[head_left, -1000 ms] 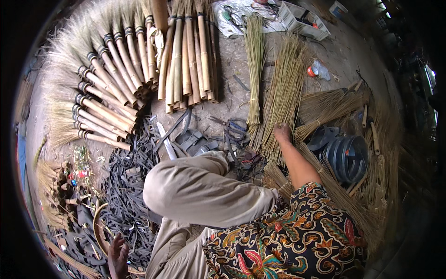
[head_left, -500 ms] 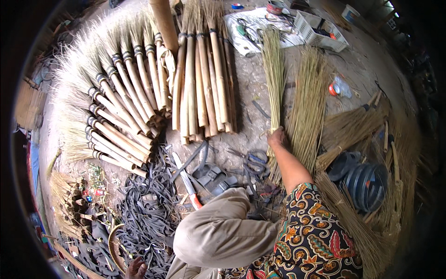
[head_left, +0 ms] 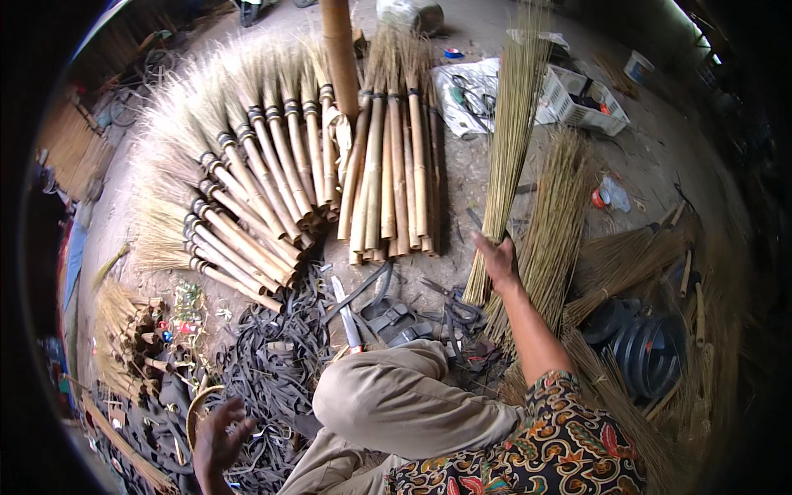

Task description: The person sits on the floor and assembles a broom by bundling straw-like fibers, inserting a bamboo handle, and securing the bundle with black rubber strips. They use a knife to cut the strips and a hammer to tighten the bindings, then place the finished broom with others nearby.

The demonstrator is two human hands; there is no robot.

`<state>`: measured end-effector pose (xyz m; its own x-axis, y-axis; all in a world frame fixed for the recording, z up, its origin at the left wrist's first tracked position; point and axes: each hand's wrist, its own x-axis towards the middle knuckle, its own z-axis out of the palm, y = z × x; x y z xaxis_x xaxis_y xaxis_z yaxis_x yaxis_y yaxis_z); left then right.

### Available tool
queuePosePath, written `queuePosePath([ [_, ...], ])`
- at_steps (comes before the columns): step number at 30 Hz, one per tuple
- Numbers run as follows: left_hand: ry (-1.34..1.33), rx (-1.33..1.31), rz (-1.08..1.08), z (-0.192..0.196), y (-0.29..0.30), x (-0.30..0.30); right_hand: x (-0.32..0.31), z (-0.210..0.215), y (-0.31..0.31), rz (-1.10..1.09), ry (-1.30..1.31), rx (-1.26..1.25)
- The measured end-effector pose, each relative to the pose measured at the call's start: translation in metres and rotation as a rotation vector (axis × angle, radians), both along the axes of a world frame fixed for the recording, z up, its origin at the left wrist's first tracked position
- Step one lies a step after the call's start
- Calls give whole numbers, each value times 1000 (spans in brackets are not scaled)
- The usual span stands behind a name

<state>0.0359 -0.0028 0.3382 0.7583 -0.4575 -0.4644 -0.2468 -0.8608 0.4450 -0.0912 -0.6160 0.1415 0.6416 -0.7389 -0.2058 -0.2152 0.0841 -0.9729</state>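
Note:
My right hand (head_left: 497, 260) grips a long bundle of thin straw stalks (head_left: 508, 132) near its lower end, holding it upright and tilted away over the ground. A second loose sheaf of stalks (head_left: 561, 214) lies just to its right. My left hand (head_left: 219, 437) rests low at the left, fingers curled over a heap of dark rubber strips (head_left: 272, 371), beside a curved yellowish blade or band (head_left: 195, 412). My bent knee in beige trousers (head_left: 396, 396) sits between the two hands.
Finished brooms with bamboo handles (head_left: 247, 190) fan out on the left, and a row of bamboo sticks (head_left: 396, 165) lies in the middle. A knife (head_left: 346, 309), scissors (head_left: 450, 293) and sandals (head_left: 396, 318) lie before my knee. A white basket (head_left: 582, 103) and dark rubber rings (head_left: 652, 346) are at right.
My right hand has lifted the straw bundle off the ground and raised it upright. My left hand has come further into view over the rubber strips.

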Motion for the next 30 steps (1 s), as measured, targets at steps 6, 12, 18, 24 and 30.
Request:
queuePosePath([
  [6, -18, -662, 136, 47, -134, 20, 30, 90, 126, 345, -296, -468],
  [12, -32, -1796, 296, 64, -198, 11, 71, 135, 226, 671, -618, -939],
  [18, -239, -1891, 738, 65, -147, 12, 96, 158, 273, 837, -554, -1054],
  [24, -315, -1601, 677, 51, -143, 6, 122, 183, 337, 863, -743, -715],
  [30, -579, -923, 148, 43, -106, 1, 146, 220, 349, 645, -721, -306],
])
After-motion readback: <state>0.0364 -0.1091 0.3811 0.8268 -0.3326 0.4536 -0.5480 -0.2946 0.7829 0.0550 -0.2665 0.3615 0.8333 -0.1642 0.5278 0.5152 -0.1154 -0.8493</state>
